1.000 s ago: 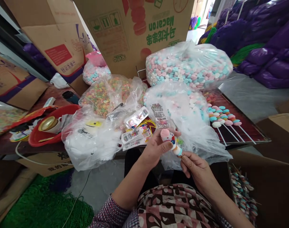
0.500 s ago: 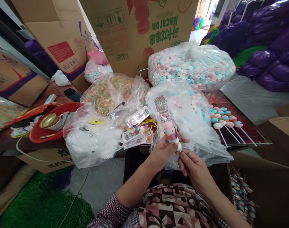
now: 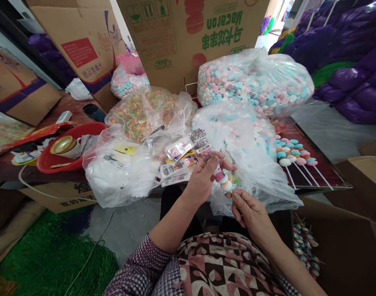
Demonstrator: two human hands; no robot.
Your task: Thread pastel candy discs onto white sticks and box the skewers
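Note:
My left hand point(image 3: 204, 179) grips the top of a small candy skewer point(image 3: 222, 179), pastel pieces in a clear printed wrapper, with the thumb over its upper end. Just below, my right hand point(image 3: 249, 208) pinches the skewer's lower end between fingertips. Both hands sit over my lap in front of a table edge, close to a crumpled clear bag point(image 3: 251, 156) of pastel candies. Loose printed wrappers point(image 3: 177, 167) lie on the table just left of my left hand.
Finished candy skewers point(image 3: 291, 152) lie in a row on a dark tray point(image 3: 317, 172) at right. Large bags of pastel candy point(image 3: 256, 82) and coloured bits point(image 3: 138, 117), a red basin point(image 3: 67, 154), cardboard boxes point(image 3: 188, 37), and an open box with wrapped skewers point(image 3: 305, 246) surround me.
My left thumb has slid up over the skewer's top, covering the pink piece. Both hands and the skewer shifted slightly; the view tilted a little.

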